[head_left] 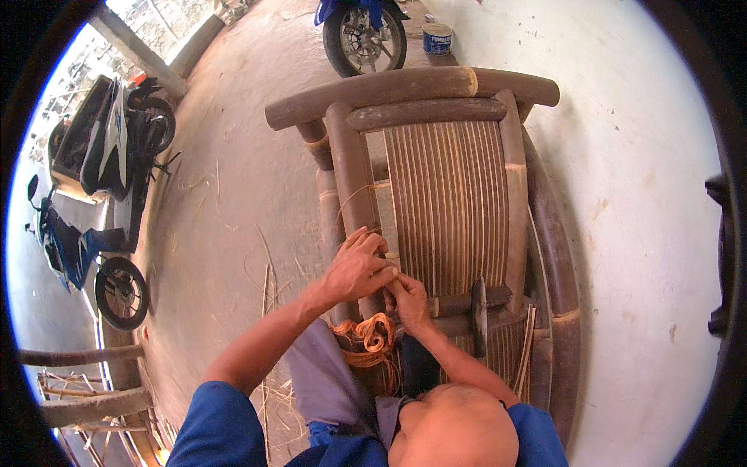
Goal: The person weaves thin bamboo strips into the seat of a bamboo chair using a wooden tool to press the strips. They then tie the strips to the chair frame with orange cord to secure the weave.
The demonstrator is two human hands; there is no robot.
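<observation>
- Setting was a bare concrete floor [233, 179] beside a whitewashed wall [638, 194]; loose split strips lay scattered on the floor near the person's knees.
- Work piece: a bamboo chair frame [412, 86] of thick dark poles, lying in front of the person, with a panel of thin vertical slats [451, 202] filling its middle.
- Left hand [356, 268] was curled on the frame's left upright, beside the slat panel's lower left corner, fingers pinched narrow on what looked like a thin binding strip [354, 194]; the strip ran up and across the pole.
- Right hand [408, 300] was just beside the left, touching it, fingers closed tight at the same joint. Couldn't tell whether it gripped the strip or only pressed the pole.
- A bundle of orange-tan rattan strips [372, 335] sat coiled on the person's lap, just under both hands.
- A dark hammer-like tool [478, 307] lay across the lower crossbar, near the right hand, untouched.
- Progress, my read: slat panel looked fully laid in, frame assembled. Lashing at the left-side joint was in hand; the amount of strip left in the coil suggested more binding to go.
- Background: parked motorbikes at far left [109, 148] and top [362, 31], a blue bucket [437, 39] by the wall.
</observation>
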